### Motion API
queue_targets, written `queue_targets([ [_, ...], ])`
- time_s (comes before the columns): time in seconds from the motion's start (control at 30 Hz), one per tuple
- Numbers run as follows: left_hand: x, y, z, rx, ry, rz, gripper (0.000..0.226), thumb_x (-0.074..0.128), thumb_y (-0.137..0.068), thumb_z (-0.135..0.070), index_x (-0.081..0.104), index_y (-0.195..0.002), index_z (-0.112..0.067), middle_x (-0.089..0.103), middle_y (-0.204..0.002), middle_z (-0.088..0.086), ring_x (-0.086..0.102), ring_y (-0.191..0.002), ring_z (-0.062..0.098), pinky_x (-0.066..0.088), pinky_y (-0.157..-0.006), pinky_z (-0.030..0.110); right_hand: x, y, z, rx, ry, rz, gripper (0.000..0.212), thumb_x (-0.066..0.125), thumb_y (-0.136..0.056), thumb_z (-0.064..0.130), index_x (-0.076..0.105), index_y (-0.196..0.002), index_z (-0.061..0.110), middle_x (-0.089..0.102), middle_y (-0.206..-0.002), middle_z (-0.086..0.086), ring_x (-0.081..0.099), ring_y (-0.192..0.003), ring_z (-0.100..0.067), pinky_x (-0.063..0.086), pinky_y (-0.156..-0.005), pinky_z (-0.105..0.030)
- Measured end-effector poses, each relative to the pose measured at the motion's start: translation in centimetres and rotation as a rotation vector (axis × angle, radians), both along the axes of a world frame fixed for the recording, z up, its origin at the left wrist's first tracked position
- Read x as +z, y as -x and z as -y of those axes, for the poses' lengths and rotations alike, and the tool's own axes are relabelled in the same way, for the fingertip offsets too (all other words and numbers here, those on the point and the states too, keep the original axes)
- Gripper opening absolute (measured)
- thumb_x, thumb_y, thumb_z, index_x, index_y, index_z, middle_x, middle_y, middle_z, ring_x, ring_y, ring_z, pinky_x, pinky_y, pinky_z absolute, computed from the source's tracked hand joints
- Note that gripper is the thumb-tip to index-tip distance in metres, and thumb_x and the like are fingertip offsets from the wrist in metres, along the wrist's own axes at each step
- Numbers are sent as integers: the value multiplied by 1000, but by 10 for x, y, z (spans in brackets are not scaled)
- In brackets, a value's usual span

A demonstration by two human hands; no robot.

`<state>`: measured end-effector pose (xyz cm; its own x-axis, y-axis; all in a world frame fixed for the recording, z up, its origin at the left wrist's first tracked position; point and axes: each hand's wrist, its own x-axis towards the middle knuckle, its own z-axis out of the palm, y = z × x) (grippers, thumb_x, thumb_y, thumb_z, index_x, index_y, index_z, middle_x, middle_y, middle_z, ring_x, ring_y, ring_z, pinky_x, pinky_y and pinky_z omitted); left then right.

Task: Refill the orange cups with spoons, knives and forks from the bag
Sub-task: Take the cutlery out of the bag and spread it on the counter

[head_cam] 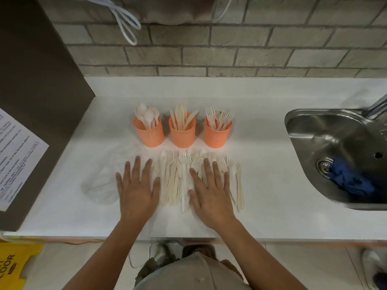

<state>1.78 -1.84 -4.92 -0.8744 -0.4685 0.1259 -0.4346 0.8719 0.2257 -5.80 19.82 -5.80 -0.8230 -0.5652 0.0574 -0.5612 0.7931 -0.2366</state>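
Three orange cups stand in a row on the white counter: the left cup [149,131] holds spoons, the middle cup [182,132] holds knives, the right cup [216,133] holds forks. In front of them lies a spread of several loose cream plastic utensils [178,181]. A clear plastic bag [102,183] lies flat to the left of the spread. My left hand [137,189] lies flat with straight fingers on the counter, over the bag's right edge. My right hand [210,191] presses flat on the right part of the utensil pile.
A steel sink [314,130] with a blue cloth [351,181] by its drain sits at the right. A dark panel with a printed sheet [14,158] walls off the left. Brick wall behind. A yellow floor sign [14,266] stands below the counter edge.
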Motion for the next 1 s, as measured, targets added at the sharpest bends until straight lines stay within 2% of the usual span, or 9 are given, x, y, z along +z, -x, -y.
queue_targets([
  [0.2, -10, -17, 36, 101, -49, 255, 74, 15, -101, -60, 33, -159, -18, 23, -170, 12, 17, -156, 40, 14, -124, 65, -8, -8, 25, 37, -96, 3, 59, 29, -106, 44, 36, -158, 18, 12, -172, -3, -2, -160, -30, 9, -123, -67],
  [0.3, -5, -20, 39, 83, -29, 173, 69, 26, -100, -56, 47, -150, -14, 30, -163, 24, 28, -149, 48, 21, -120, 67, -2, -16, 32, 1, -39, -20, 54, 36, -104, 40, 48, -150, 15, 26, -169, -7, 9, -159, -33, 15, -121, -68],
  [0.37, 1, -19, 38, 31, 13, 15, 57, 42, -100, -48, 55, -142, -12, 35, -156, 28, 35, -142, 49, 30, -116, 65, 3, -20, 33, -40, 24, -46, 49, 41, -102, 37, 54, -145, 15, 34, -165, -10, 18, -157, -35, 18, -122, -66],
  [0.43, 9, -18, 34, -24, -11, -133, 45, 57, -98, -37, 58, -137, -14, 39, -151, 22, 40, -135, 43, 43, -108, 58, 8, -21, 30, -115, 112, -77, 44, 48, -98, 33, 60, -137, 17, 46, -154, -12, 34, -148, -38, 30, -119, -60],
  [0.5, 16, -14, 30, -70, -186, -148, 44, 66, -96, -33, 57, -136, -19, 46, -139, 9, 49, -124, 31, 52, -97, 45, 12, -19, 23, -194, 193, -105, 37, 56, -94, 29, 66, -127, 17, 56, -134, -11, 50, -124, -35, 46, -103, -49],
  [0.57, 18, -6, 27, -105, -385, -94, 44, 66, -96, -36, 55, -137, -24, 50, -124, -2, 59, -109, 20, 53, -85, 31, 13, -16, 18, -239, 243, -68, 25, 61, -94, 26, 69, -116, 17, 59, -111, -5, 54, -98, -25, 52, -83, -39],
  [0.67, 17, 8, 24, -210, -365, 25, 46, 61, -97, -47, 54, -138, -27, 50, -122, -5, 63, -103, 17, 57, -84, 30, 14, -13, 18, -279, 296, 84, 15, 60, -97, 30, 67, -100, 17, 57, -93, 3, 56, -78, -17, 56, -67, -37],
  [0.83, 17, 27, 15, -299, -336, 198, 60, 58, -96, -57, 44, -146, -28, 47, -137, 1, 60, -117, 18, 55, -95, 29, 19, -13, 45, -383, 111, 236, 33, 56, -96, 55, 57, -98, 22, 57, -92, 8, 60, -73, -11, 58, -65, -32],
  [1.0, 14, 33, 19, -303, -422, 207, 57, 66, -95, -49, 44, -143, -28, 48, -135, 1, 67, -100, 17, 47, -80, 17, 23, -10, 66, -444, 121, 273, 31, 62, -96, 46, 56, -100, 16, 58, -93, 2, 61, -72, -15, 55, -62, -31],
])
